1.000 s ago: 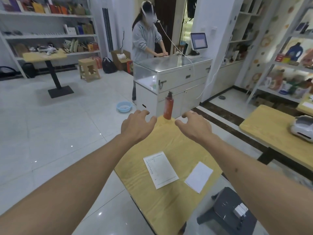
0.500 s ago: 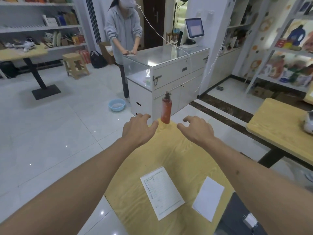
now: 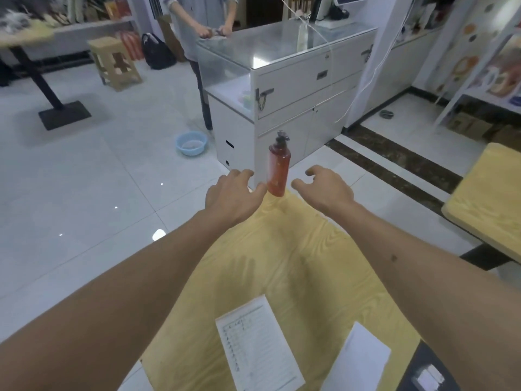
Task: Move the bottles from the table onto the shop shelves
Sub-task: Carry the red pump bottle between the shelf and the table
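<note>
From the head camera: your two bare arms reach out over a pale wooden table (image 3: 282,263), with a red pump bottle (image 3: 278,170) standing upright at its far end between your hands. Your left hand (image 3: 232,194) hovers just left of the bottle, back of the hand up, fingers loosely spread and holding nothing; its thumb tip points at the bottle's base, and whether it touches cannot be told. Your right hand (image 3: 324,187) hangs just right of the bottle, apart from it, fingers relaxed and slightly curved, also holding nothing. Near you on the table lie a printed sheet (image 3: 258,342) and, to its right, a blank white paper (image 3: 359,359). Beyond the table's far end stands a white glass-topped counter (image 3: 296,80), where another person (image 3: 197,26) rests both hands on the top. A blue basin (image 3: 191,143) sits on the tiled floor left of the counter, and a wooden stool (image 3: 114,63) stands farther back. Shop shelves (image 3: 485,57) line the right wall, their contents blurred.
</note>
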The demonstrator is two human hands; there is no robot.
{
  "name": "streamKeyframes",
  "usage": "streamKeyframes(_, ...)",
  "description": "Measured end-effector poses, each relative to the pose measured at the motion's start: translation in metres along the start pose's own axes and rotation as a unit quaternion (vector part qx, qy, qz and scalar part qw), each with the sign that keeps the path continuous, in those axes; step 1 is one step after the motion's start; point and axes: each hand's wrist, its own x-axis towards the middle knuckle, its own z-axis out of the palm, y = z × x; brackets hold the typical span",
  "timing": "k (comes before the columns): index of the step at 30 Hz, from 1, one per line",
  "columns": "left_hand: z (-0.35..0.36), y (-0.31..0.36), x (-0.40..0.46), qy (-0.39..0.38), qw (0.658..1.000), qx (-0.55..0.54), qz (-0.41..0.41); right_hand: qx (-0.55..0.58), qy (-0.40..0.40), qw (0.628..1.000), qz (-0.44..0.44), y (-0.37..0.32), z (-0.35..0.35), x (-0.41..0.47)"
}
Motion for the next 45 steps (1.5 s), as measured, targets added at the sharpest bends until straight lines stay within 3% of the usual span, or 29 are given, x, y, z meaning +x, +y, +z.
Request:
streamKeyframes(6, 0.024, 0.010, 0.057, 0.013, 0.995, -0.094, -0.016, 0.059, -0.013, 0.998, 0.021, 0.007, 0.018, 0.065)
streamKeyframes(13, 0.042, 0.010, 0.113, 0.015, 0.992, -0.122, -0.031, 0.088, -0.030, 0.995, 0.029, 0.008, 0.041, 0.117)
streamKeyframes(18, 0.061, 0.008, 0.136, -0.024, 0.987, -0.153, -0.036, 0.095, -0.030, 0.995, 0.032, 0.005, 0.053, 0.145)
streamKeyframes(23, 0.069, 0.015, 0.159, -0.066, 0.933, -0.350, -0.048, 0.149, -0.044, 0.988, 0.017, 0.002, 0.063, 0.163)
streamKeyframes(30, 0.068, 0.030, 0.167, -0.095, 0.910, -0.399, -0.058, 0.242, -0.016, 0.970, 0.038, -0.001, 0.082, 0.178)
streamKeyframes(36, 0.059, 0.033, 0.157, -0.102, 0.899, -0.420, -0.067, 0.190, 0.020, 0.981, 0.043, -0.003, 0.087, 0.169)
streamKeyframes(40, 0.056, 0.039, 0.149, -0.057, 0.902, -0.419, -0.087, 0.164, 0.041, 0.985, 0.018, -0.010, 0.084, 0.149)
streamKeyframes(45, 0.038, 0.041, 0.139, 0.080, 0.930, -0.350, -0.082, 0.161, 0.098, 0.982, -0.031, -0.042, 0.072, 0.113)
